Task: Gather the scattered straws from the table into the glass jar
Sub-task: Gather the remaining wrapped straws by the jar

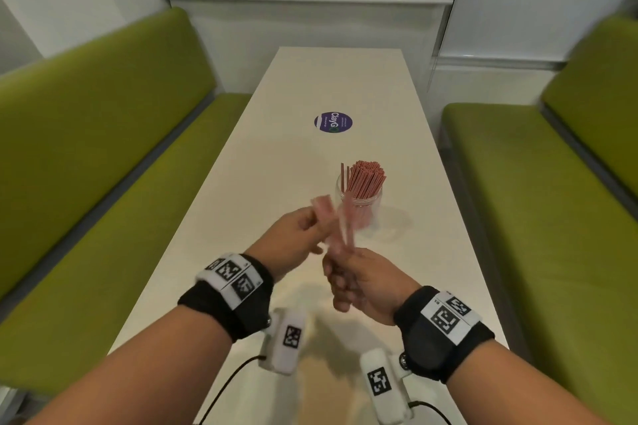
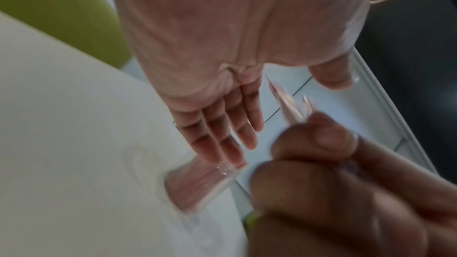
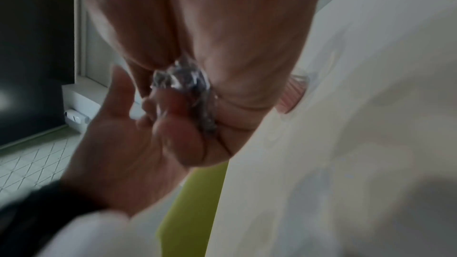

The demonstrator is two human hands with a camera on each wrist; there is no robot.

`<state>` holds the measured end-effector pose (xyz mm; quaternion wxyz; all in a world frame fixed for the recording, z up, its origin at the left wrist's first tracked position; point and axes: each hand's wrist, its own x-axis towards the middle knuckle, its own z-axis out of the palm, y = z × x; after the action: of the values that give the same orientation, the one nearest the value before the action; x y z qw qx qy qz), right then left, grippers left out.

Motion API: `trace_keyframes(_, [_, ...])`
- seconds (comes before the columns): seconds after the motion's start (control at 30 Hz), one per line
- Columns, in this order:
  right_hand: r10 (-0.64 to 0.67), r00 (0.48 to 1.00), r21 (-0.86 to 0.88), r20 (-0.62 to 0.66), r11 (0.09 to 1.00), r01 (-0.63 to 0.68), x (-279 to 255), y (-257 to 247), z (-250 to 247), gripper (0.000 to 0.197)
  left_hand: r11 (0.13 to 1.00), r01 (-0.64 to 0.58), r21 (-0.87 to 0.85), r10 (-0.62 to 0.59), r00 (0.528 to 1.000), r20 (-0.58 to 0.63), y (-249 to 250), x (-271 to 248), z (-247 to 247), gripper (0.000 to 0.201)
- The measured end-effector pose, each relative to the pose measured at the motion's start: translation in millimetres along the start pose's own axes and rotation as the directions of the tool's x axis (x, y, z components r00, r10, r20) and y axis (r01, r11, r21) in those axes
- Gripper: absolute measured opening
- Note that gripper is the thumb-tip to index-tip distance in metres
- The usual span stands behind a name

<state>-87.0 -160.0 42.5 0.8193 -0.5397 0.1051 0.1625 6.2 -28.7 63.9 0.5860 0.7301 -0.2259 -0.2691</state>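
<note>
A glass jar (image 1: 360, 207) packed with red straws (image 1: 365, 179) stands upright on the white table (image 1: 303, 162), right of its middle. Just in front of it, above the table, my right hand (image 1: 359, 283) grips a small blurred bundle of pink straws (image 1: 336, 228) with crinkled clear wrapping (image 3: 183, 89) in the fist. In the left wrist view the straws (image 2: 289, 105) poke out of that fist (image 2: 321, 163). My left hand (image 1: 297, 238) is beside the bundle with its fingers (image 2: 222, 124) straight and the thumb apart; motion blur hides any contact. No loose straws show on the table.
A round purple sticker (image 1: 333, 122) lies on the table beyond the jar. Green benches run along the left (image 1: 103, 155) and right (image 1: 538, 190) sides. Black cables (image 1: 224, 390) hang from my wrist cameras at the near edge.
</note>
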Motion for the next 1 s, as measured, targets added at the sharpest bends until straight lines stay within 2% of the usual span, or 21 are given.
trace_keyframes(0.07, [0.059, 0.998, -0.110, 0.025, 0.992, -0.056, 3.2, 2.6, 6.4, 0.035, 0.982, 0.049, -0.182, -0.036, 0.997, 0.072, 7.1, 9.4, 13.9, 0.039])
trace_keyframes(0.1, [0.059, 0.998, -0.151, 0.024, 0.987, -0.055, 3.8, 3.7, 8.2, 0.031, 0.954, 0.096, -0.285, -0.078, 0.994, 0.074, 9.6, 12.9, 17.9, 0.042])
trace_keyframes(0.13, [0.036, 0.999, -0.187, 0.003, 0.982, -0.035, 4.0, 4.6, 8.3, 0.026, 0.900, 0.132, -0.416, -0.123, 0.991, 0.050, 10.0, 16.4, 19.6, 0.046])
trace_keyframes(0.2, [-0.055, 0.994, -0.277, -0.091, 0.960, 0.028, 3.6, 6.6, 3.2, 0.024, 0.758, 0.113, -0.642, -0.198, 0.978, -0.062, 6.1, 24.6, 17.0, 0.045])
trace_keyframes(0.27, [-0.133, 0.977, -0.403, -0.167, 0.913, 0.055, 3.2, 9.7, -6.6, 0.030, 0.686, 0.045, -0.726, -0.238, 0.957, -0.166, 2.6, 27.5, 11.6, 0.045])
trace_keyframes(0.33, [-0.180, 0.962, -0.576, -0.207, 0.817, 0.029, 4.5, 13.3, -20.2, 0.027, 0.637, -0.034, -0.770, -0.269, 0.926, -0.264, 1.6, 29.8, 2.4, 0.047])
trace_keyframes(0.4, [-0.225, 0.940, -0.752, -0.257, 0.658, -0.048, 8.5, 17.4, -38.0, 0.017, 0.588, -0.102, -0.802, -0.338, 0.870, -0.358, 0.9, 31.7, -10.1, 0.048])
trace_keyframes(0.47, [-0.251, 0.922, -0.865, -0.296, 0.479, -0.148, 15.7, 19.8, -51.8, 0.011, 0.622, -0.096, -0.777, -0.401, 0.813, -0.421, 0.0, 31.9, -22.5, 0.052])
trace_keyframes(0.53, [-0.242, 0.912, -0.914, -0.332, 0.322, -0.247, 26.1, 21.2, -56.6, 0.013, 0.678, -0.018, -0.734, -0.430, 0.800, -0.418, -3.9, 30.9, -28.3, 0.055])
trace_keyframes(0.67, [-0.230, 0.899, -0.925, -0.373, 0.169, -0.341, 47.0, 25.1, -55.9, 0.032, 0.719, 0.065, -0.692, -0.386, 0.865, -0.320, -9.4, 30.5, -23.4, 0.055])
trace_keyframes(0.77, [-0.262, 0.893, -0.921, -0.366, -0.039, -0.388, 49.1, 24.0, -53.8, 0.055, 0.734, 0.058, -0.676, -0.338, 0.896, -0.290, -9.3, 31.2, -20.7, 0.056])
trace_keyframes(0.8, [-0.294, 0.886, -0.915, -0.359, -0.073, -0.396, 47.1, 21.9, -52.6, 0.064, 0.739, 0.052, -0.671, -0.324, 0.901, -0.287, -8.9, 31.9, -20.7, 0.056])
trace_keyframes(0.83, [-0.341, 0.875, -0.918, -0.342, -0.075, -0.388, 45.2, 19.5, -51.5, 0.072, 0.743, 0.046, -0.667, -0.310, 0.907, -0.283, -8.2, 32.9, -20.9, 0.056])
trace_keyframes(0.87, [-0.397, 0.865, -0.936, -0.306, -0.039, -0.349, 42.9, 16.2, -48.9, 0.077, 0.746, 0.041, -0.665, -0.295, 0.915, -0.274, -6.7, 33.7, -20.6, 0.055])
trace_keyframes(0.9, [-0.431, 0.863, -0.962, -0.263, 0.045, -0.271, 41.6, 12.7, -45.8, 0.078, 0.746, 0.036, -0.665, -0.276, 0.925, -0.260, -5.1, 34.9, -19.6, 0.055])
trace_keyframes(0.93, [-0.436, 0.873, -0.973, -0.219, 0.166, -0.161, 40.2, 7.7, -40.5, 0.076, 0.744, 0.031, -0.668, -0.254, 0.937, -0.240, -2.6, 35.6, -16.9, 0.055])
trace_keyframes(1.0, [-0.346, 0.929, -0.901, -0.130, 0.432, 0.034, 41.7, 0.5, -26.7, 0.064, 0.730, 0.028, -0.683, -0.208, 0.961, -0.184, 2.3, 38.0, -6.7, 0.054])
